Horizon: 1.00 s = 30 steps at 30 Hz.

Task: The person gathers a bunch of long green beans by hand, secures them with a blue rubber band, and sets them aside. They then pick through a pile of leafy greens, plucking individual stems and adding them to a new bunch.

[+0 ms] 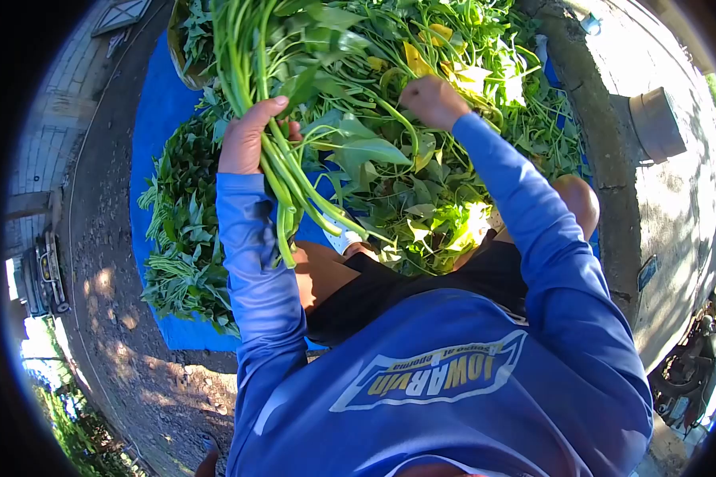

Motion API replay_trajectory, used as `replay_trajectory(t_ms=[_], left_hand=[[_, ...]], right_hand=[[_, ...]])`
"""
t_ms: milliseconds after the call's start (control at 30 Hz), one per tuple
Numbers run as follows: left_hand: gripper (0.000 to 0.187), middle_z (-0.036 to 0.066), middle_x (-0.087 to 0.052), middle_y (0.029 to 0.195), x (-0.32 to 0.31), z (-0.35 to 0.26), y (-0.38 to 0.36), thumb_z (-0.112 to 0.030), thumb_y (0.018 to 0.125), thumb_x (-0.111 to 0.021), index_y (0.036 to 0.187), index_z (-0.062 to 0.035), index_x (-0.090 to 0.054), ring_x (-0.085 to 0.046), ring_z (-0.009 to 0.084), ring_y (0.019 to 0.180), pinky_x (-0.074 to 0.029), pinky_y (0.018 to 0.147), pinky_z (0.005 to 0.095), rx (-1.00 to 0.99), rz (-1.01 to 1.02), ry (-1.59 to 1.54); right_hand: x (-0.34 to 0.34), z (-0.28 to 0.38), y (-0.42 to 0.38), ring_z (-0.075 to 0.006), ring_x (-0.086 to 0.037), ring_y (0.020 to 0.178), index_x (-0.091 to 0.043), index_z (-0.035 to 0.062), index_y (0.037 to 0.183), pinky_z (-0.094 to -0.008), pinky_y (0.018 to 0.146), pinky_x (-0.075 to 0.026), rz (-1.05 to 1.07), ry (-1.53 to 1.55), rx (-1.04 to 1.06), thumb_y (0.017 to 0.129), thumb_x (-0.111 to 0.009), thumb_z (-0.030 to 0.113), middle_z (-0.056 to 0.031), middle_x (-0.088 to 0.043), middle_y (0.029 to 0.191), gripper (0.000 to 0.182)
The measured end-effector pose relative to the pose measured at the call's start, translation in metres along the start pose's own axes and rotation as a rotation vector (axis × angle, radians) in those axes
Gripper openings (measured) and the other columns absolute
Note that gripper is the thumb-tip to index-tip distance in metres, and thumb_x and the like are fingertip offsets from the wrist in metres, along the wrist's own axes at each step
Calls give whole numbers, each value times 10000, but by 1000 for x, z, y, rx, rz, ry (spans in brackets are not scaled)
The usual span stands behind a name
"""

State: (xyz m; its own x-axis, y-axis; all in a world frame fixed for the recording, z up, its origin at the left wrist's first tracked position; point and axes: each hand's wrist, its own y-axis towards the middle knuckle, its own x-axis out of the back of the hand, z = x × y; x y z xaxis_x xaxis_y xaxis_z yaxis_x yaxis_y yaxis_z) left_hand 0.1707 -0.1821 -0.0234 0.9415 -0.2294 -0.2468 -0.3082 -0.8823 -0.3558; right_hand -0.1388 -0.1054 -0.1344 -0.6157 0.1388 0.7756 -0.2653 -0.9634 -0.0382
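Observation:
My left hand is wrapped round a bunch of water spinach. Its leafy ends point up and away, while the thick cut stems hang down past my wrist. My right hand is closed above the big heap of loose greens, beside some yellowed leaves. Its curled fingers hide whatever may be in them. Further left, bundled greens lie in a row on a blue tarp, stems and leaves overlapping.
Between my knees more leaves lie in front of me. A concrete curb runs along the right side, with a grey bucket-like container on the paving beyond. Bare dirt ground borders the tarp on the left.

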Motion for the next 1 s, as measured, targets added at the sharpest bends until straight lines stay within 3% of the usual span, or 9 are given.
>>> replay_trajectory(t_ms=[133,233,367,433,500,600,733,833,1000], left_hand=[[282,43,-654,816,28,-18,10,-195,844,-862,974,-87,-636,-669,183,701,-598,661,330,-55,-172,-141],[279,17,-651,796,37,-26,7,-200,841,-866,964,-108,-633,-667,173,701,-578,648,315,-99,-236,-216],[297,35,-641,819,47,-29,4,-208,836,-865,989,-90,-639,-670,189,712,-586,650,342,-122,-256,-264],[325,50,-619,849,52,-29,6,-237,834,-859,1009,-75,-638,-677,213,728,-590,649,384,-131,-268,-252],[303,55,-618,843,56,-28,6,-240,837,-857,985,-70,-654,-682,214,725,-593,656,381,-127,-258,-259],[307,57,-625,849,59,-24,10,-243,836,-858,991,-68,-660,-684,208,703,-588,624,366,-133,-236,-224],[300,37,-621,835,49,-19,14,-266,839,-859,988,-106,-654,-677,190,681,-576,592,342,-120,-181,-179],[308,41,-610,821,39,-14,14,-268,836,-858,999,-77,-681,-673,196,652,-575,584,342,-128,-160,-142],[315,61,-627,799,23,1,10,-257,831,-857,1003,-32,-719,-686,203,646,-578,580,349,-156,-112,-53]], right_hand=[[-51,11,-12,-417,-682,1115,-723,49,1117,-496,965,-550,-110,-77,-30,899,-615,245,-200,-714,1198,312],[-76,10,15,-423,-685,1100,-729,43,1067,-499,952,-556,-147,-103,-13,890,-618,231,-198,-722,1163,281],[-60,9,50,-410,-718,1009,-746,55,1050,-477,921,-574,200,-202,-20,883,-638,203,-204,-739,1106,248],[-37,2,56,-272,-739,925,-760,41,1095,-370,863,-582,265,99,145,944,-639,185,-136,-760,1033,241],[-3,15,44,-195,-723,906,-753,23,1144,-310,817,-572,304,707,-105,997,-628,192,-87,-751,978,257],[44,46,10,-130,-655,845,-720,-17,1204,-277,739,-528,203,983,-87,1066,-595,235,-24,-684,893,314],[75,46,-8,-118,-561,737,-646,-34,1315,-267,688,-487,298,1262,-221,1091,-590,260,-14,-636,880,374],[79,61,-24,-121,-583,759,-632,-22,1332,-259,699,-496,170,1309,-61,1093,-585,258,-16,-637,874,370],[79,68,-26,-122,-626,749,-645,-19,1108,-287,710,-513,-9,1187,-26,974,-691,160,-36,-674,889,227]])
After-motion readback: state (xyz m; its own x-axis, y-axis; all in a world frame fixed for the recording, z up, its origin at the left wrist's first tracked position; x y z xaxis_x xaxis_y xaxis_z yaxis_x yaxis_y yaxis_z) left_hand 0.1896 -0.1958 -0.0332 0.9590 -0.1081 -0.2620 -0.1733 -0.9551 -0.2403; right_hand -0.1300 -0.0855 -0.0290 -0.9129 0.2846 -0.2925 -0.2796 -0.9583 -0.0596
